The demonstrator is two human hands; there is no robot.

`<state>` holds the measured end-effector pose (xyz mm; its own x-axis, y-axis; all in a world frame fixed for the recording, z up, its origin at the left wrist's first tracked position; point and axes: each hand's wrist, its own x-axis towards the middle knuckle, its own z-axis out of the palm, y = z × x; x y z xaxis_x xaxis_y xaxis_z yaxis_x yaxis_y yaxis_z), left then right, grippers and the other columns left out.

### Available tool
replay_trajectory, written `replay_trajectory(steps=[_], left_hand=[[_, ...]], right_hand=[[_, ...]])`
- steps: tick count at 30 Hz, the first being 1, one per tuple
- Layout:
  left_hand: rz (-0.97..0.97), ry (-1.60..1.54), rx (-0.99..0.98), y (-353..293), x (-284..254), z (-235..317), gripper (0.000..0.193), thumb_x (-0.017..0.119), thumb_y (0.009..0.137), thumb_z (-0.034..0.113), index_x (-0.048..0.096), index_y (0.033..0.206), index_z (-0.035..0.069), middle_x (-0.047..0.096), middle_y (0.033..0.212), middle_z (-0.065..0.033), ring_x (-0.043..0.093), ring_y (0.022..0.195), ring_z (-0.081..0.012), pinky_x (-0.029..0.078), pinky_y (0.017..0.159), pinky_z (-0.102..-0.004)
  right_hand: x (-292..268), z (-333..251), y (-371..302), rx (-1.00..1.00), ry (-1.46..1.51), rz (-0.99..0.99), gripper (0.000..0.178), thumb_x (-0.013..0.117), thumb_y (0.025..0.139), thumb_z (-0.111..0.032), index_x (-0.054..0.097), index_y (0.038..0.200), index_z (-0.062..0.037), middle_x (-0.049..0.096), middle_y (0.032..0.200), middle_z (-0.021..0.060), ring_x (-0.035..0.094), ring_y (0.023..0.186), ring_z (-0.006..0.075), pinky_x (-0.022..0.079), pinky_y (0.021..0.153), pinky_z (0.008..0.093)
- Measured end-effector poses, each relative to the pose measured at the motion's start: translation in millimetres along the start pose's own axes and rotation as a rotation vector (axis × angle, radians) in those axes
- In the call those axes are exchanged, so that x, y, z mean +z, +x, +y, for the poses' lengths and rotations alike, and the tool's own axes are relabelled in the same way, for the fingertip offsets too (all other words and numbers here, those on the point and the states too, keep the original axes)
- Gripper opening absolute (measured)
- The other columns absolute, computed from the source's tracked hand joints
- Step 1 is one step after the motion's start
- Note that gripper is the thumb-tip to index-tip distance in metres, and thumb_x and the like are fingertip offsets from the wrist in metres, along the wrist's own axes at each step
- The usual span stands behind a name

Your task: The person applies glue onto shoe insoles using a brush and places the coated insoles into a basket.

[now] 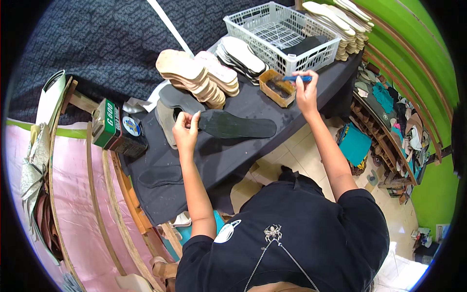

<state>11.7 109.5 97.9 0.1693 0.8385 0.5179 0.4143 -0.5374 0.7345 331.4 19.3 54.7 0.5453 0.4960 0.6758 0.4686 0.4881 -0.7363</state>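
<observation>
A black shoe sole is pinched at its left end between the thumb and fingers of my left hand, its flat face turned up over the dark table cover. In my right hand is a blue-handled brush, tilted with its tip over a stained, yellowish rectangular tub. Some dark residue shows inside the tub; the bristles are hard to make out. Behind my left hand lie grey soles, partly hidden by it. Another dark sole rests flat near the table's left corner.
Stacks of beige insoles and white-topped soles stand behind the held sole. A white plastic crate is at the back, with more insoles beside it. At left stands a green-and-black can. Shelves with scraps line the right.
</observation>
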Motion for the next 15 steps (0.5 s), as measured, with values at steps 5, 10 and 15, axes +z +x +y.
replay_trajectory(steps=[5,10,15], left_hand=[[-0.068,0.003,0.22,34,8,28,0.029,0.066,0.075,0.014,0.044,0.062,0.0,0.044,0.052,-0.0033,0.039,0.049,-0.0085,0.035,0.047,-0.0228],[-0.22,-0.139,0.27,67,21,52,0.024,0.066,0.074,0.012,0.048,0.065,-0.001,0.046,0.055,-0.0012,0.039,0.051,-0.0067,0.035,0.047,-0.0224],[-0.336,-0.21,0.398,97,35,66,0.023,0.066,0.075,0.014,0.05,0.067,0.0,0.046,0.057,0.0016,0.039,0.054,-0.0051,0.034,0.049,-0.0212]], right_hand=[[0,7,-13,0.02,-0.086,-0.057,0.024,0.045,0.087,-0.015,0.032,0.105,-0.0036,0.058,0.091,0.0119,0.055,0.068,0.0171,0.044,0.064,0.027],[-7,5,-20,0.06,-0.192,-0.089,0.026,0.047,0.086,-0.014,0.036,0.107,-0.0028,0.058,0.091,0.0118,0.054,0.065,0.0159,0.044,0.062,0.027],[-14,-2,-23,0.109,-0.227,-0.096,0.025,0.053,0.083,-0.013,0.043,0.104,-0.0022,0.052,0.079,0.0065,0.046,0.059,0.0101,0.041,0.056,0.024]])
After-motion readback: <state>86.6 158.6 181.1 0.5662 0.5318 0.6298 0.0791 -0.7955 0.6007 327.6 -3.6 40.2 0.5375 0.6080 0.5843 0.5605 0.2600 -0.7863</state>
